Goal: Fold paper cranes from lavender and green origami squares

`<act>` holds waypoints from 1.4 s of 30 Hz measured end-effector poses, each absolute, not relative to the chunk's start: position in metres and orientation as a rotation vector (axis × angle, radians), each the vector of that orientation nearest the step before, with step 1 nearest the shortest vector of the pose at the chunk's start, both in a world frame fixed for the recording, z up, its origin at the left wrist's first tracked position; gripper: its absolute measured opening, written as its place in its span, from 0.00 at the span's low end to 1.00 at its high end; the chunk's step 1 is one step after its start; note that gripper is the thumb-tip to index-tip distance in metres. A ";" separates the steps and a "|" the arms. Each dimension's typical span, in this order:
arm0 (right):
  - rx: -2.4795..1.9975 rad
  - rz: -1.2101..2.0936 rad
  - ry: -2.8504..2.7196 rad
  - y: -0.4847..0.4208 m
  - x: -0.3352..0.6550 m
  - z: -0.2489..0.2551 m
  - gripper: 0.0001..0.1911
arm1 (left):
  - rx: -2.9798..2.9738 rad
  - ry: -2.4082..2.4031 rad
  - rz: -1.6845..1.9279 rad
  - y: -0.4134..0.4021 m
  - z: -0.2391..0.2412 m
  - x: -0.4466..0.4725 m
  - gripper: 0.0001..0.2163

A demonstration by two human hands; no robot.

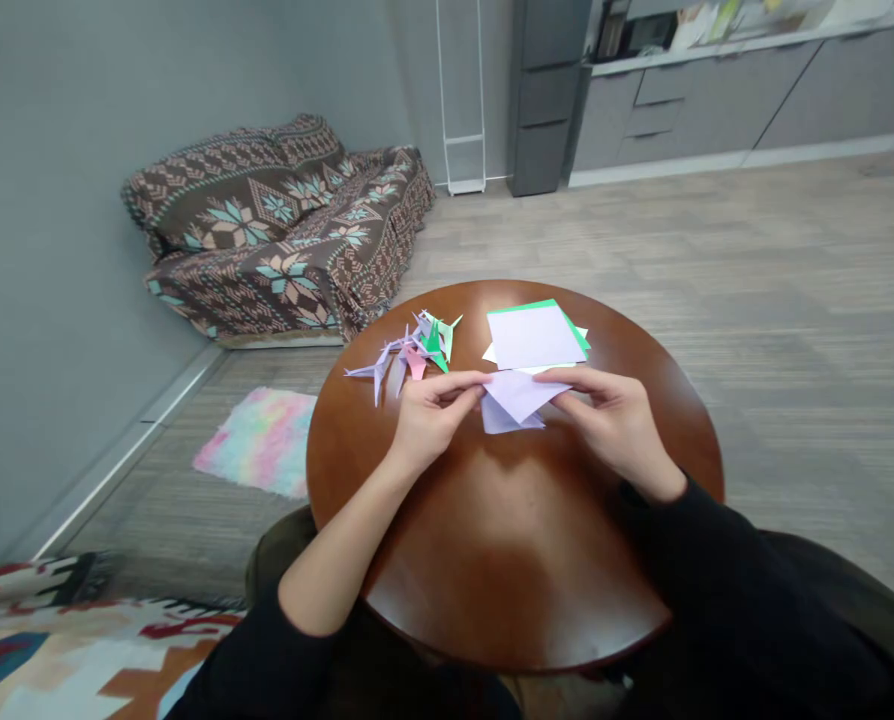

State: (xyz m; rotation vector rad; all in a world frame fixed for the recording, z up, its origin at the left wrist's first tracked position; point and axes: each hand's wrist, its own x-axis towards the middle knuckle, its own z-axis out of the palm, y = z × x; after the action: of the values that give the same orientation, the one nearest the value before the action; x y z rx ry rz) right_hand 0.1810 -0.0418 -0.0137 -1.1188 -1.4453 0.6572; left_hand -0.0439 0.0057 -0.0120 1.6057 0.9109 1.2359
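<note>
A folded sheet of lavender origami paper (520, 395) is held up between my two hands, its point turned toward me. My left hand (438, 412) pinches the left corner between thumb and fingers. At the right corner my right hand (609, 412) grips it the same way. Below it, partly covered, more lavender paper (501, 420) shows. Just beyond lies a stack of square paper (537, 338), lavender on top with green and white edges sticking out. Several folded paper cranes (433, 345) in lavender, green, pink and pale green are heaped past my left hand.
Everything rests on a round brown wooden table (492, 560) with a curved edge near my lap. A sofa (289, 230) under a patterned cover stands at the far left, a fluffy pastel rug (259, 440) on the floor. Grey kitchen cabinets (687, 110) line the back.
</note>
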 end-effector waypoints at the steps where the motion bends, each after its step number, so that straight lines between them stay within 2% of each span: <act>1: -1.118 0.657 -1.452 -0.042 0.181 -0.015 0.11 | 1.582 0.905 1.227 0.006 -0.012 -0.044 0.10; 11: -1.039 0.711 -1.542 -0.041 0.174 -0.017 0.13 | 1.444 0.815 1.085 0.012 -0.012 -0.040 0.11; 17: -1.036 0.779 -1.402 -0.040 0.171 -0.016 0.05 | 1.403 0.889 1.165 0.016 -0.019 -0.041 0.11; 23: -0.969 1.128 -1.083 -0.040 0.168 -0.019 0.24 | 1.410 0.886 1.270 0.012 -0.019 -0.037 0.13; 26: -1.014 1.129 -1.108 -0.039 0.164 -0.020 0.29 | 1.433 0.872 1.270 0.010 -0.017 -0.035 0.15; 31: -0.998 0.947 -1.216 -0.042 0.163 -0.020 0.22 | 1.515 0.787 0.966 0.005 -0.014 -0.033 0.18; 36: -1.022 0.945 -1.407 -0.048 0.159 -0.016 0.12 | 1.666 0.821 0.795 -0.001 -0.014 -0.032 0.13; 42: -0.974 0.883 -1.235 -0.046 0.158 -0.016 0.12 | 1.477 0.785 0.825 0.002 -0.020 -0.031 0.16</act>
State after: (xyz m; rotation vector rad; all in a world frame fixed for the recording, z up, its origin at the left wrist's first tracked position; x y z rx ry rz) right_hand 0.1585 -0.0461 -0.0160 -0.9743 -1.2353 0.8827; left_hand -0.0314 0.0015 -0.0204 1.4769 0.7848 0.8251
